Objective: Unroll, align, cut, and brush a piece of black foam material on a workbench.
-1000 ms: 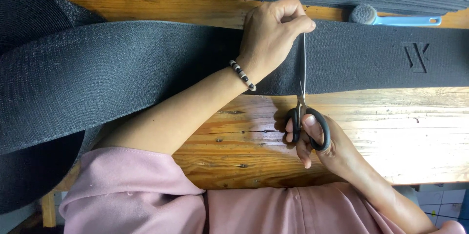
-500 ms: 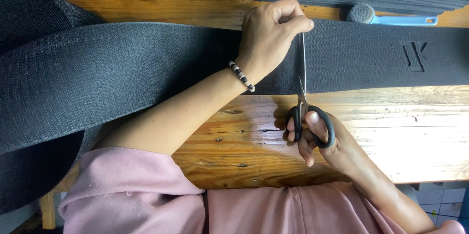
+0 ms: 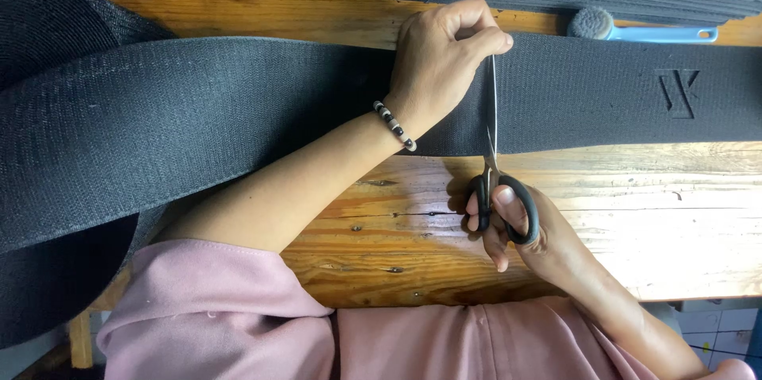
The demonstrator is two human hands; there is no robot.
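Worn wood bench (image 3: pixel 635 213), sunlit at right; tiled floor (image 3: pixel 706 320) below, prob.

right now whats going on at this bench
A person is cutting a wide black band laid across a wooden bench. The left hand presses and pinches the band at its far edge. The right hand works black-handled scissors, whose blades lie across the band beside the left fingers. A blue-handled brush lies past the band, and more black material sits at the far side.
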